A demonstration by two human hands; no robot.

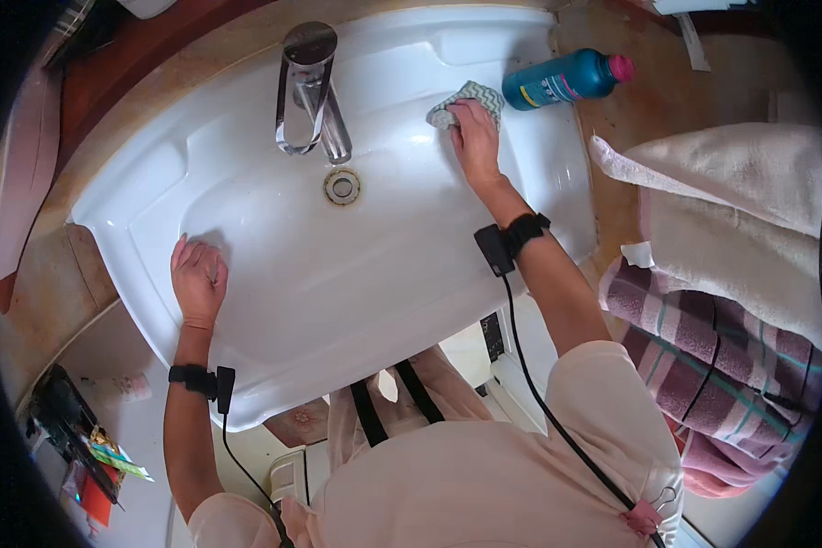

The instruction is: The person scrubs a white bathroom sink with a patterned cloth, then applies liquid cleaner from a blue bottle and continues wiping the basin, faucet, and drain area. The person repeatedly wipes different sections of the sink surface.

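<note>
My right hand [477,142] presses a grey-green and white zigzag-patterned cloth [470,95] against the far right inner slope of a white washbasin [292,301]. The fingers bend over the cloth, which bunches out beyond them. Just right of it, a teal bottle with a pink cap [562,80] lies on its side across the basin's rim. On the left side of the basin, my left hand [198,279] hovers over or rests on the sloping wall; contact is not clear. Its fingers are loosely bent and apart, with nothing seen in them.
A chrome tap [312,87] stands at the back of the basin above the round drain [342,186]. Towels, one cream [731,219] and one purple plaid [703,338], hang at the right. Wristbands with black cables [530,365] run along both forearms. Assorted items [82,438] sit lower left.
</note>
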